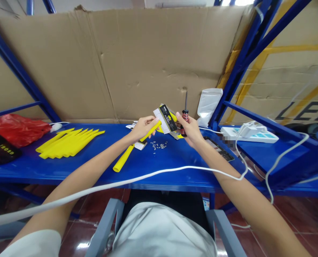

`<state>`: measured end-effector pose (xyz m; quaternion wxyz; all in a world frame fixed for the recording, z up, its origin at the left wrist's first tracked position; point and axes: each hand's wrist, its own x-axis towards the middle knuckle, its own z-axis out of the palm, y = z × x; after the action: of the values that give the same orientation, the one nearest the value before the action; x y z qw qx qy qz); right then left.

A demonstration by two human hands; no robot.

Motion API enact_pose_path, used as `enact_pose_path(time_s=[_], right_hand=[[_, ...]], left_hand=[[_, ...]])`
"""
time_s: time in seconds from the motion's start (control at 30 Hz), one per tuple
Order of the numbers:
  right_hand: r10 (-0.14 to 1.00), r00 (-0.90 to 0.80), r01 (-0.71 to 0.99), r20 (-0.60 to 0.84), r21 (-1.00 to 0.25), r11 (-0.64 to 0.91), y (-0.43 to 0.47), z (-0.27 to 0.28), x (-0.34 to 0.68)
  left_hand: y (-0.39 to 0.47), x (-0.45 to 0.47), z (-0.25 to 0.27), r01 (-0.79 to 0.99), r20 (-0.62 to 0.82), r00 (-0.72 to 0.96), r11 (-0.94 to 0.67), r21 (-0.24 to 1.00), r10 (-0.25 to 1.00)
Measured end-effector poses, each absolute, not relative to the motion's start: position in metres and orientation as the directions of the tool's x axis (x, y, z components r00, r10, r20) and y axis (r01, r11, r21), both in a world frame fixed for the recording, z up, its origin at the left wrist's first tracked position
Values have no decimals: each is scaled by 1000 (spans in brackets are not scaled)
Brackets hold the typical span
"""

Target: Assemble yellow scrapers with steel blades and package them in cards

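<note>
My left hand (143, 128) is closed around a yellow tube (151, 130), which slants up to the right. A black-and-white printed card (167, 118) is at the tube's upper end; how the two join is not clear. In my right hand (193, 131) is a screwdriver (185, 113) with a red-and-black handle, its shaft pointing up. My right fingertips are close to the card's right side. Below my hands, small metal screws (162, 146) lie scattered on the blue table (175, 157). A second yellow tube (123, 159) lies below my left hand, next to another card (141, 145).
Several yellow tubes (70, 144) lie side by side at left, near a red plastic bag (13, 128). A white cable (153, 174) crosses in front of my forearms. At right are a phone (219, 149), a power strip (263, 135) and a white pouch (209, 105).
</note>
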<state>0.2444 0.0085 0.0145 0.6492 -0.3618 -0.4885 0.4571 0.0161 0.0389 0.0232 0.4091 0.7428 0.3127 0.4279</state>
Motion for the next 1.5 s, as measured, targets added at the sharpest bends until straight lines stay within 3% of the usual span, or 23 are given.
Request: enact_pose_path(time_s=[0.57, 0.9, 1.17, 1.5], right_hand=[[926, 208, -151, 315, -925, 349, 10, 11, 245], [925, 83, -41, 372, -926, 376, 7, 4, 241], [891, 81, 15, 447, -894, 448, 10, -5, 243], [895, 143, -13, 423, -903, 429, 15, -5, 244]], left_hand=[[38, 5, 32, 314, 366, 491, -552, 772, 791], [38, -12, 27, 465, 359, 474, -575, 674, 804], [36, -8, 23, 566, 442, 470, -645, 513, 764], [44, -11, 11, 696, 578, 486, -690, 198, 656]])
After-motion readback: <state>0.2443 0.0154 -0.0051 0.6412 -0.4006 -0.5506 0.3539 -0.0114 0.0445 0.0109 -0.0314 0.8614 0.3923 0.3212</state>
